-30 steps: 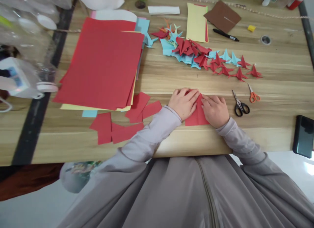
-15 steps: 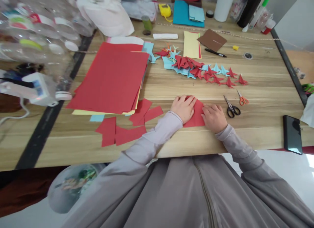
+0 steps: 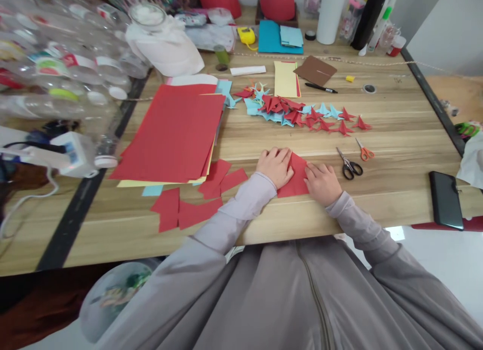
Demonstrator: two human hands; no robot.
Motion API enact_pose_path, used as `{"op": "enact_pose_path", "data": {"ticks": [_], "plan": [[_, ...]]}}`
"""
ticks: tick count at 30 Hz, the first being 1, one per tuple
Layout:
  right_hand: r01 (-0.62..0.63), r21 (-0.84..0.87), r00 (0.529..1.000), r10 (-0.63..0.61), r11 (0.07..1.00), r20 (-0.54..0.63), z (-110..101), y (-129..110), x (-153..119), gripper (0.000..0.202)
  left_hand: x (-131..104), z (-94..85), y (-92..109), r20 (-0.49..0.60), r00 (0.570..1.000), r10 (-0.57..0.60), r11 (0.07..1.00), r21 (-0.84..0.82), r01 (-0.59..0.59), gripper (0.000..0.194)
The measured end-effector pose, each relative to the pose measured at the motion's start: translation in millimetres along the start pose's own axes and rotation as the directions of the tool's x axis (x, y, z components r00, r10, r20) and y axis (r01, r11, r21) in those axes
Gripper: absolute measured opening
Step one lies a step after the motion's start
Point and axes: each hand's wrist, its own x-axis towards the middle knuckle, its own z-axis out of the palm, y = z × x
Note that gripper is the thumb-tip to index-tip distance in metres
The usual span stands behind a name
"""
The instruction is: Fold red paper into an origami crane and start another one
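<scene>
A red sheet of paper [image 3: 297,175] lies flat near the table's front edge, between my two hands. My left hand [image 3: 274,167] rests over its left side, palm down, with the fingers spread and lying flat. At the right edge, my right hand [image 3: 322,183] has bent fingers closed on the paper's margin; its thumb is hard to see. Both hands partly cover the sheet. To the left lie several red paper scraps [image 3: 199,212]. Black-handled scissors [image 3: 350,166] and small orange-handled scissors [image 3: 365,151] are just right of my right hand.
A stack of large red sheets [image 3: 171,131] stands left. Behind my hands lie folded red and blue paper cranes [image 3: 298,111]. A black phone [image 3: 446,200] sits at the right front edge. Plastic bottles [image 3: 68,68] crowd the far left; a bin [image 3: 116,294] stands below the table.
The head view has shifted, so the table's things sit slightly further left and lower. My hands stay on the red paper, with little visible movement against it.
</scene>
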Motion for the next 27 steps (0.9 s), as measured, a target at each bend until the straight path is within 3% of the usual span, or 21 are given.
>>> {"op": "enact_pose_path", "data": {"ticks": [5,8,14,22,24,27], "plan": [[0.006,0.016,1.000,-0.006,1.000,-0.002,-2,1,0,0.038,-6,0.3,-15,-0.031,0.975,-0.220,0.975,-0.024,0.219,0.068],[0.031,0.033,0.999,-0.030,0.999,-0.011,-7,5,3,0.035,-14,5.1,-24,-0.092,0.930,-0.356,0.932,-0.111,0.346,0.059],[0.049,0.036,0.996,-0.046,0.998,-0.081,-13,15,29,0.033,-21,15.1,-22,-0.157,0.917,-0.366,0.923,-0.187,0.336,0.054],[0.191,0.138,0.974,-0.171,0.972,-0.145,16,17,48,0.036,-19,16.7,-20,-0.156,0.930,-0.334,0.921,-0.266,0.286,0.052],[0.188,0.147,0.975,-0.167,0.971,-0.149,18,16,47,0.036,-20,16.5,-20,-0.177,0.936,-0.305,0.918,-0.316,0.239,0.053],[0.203,0.153,0.973,-0.182,0.967,-0.141,18,16,46,0.037,-20,17.1,-22,-0.252,0.948,-0.192,0.910,-0.408,0.076,0.052]]}}
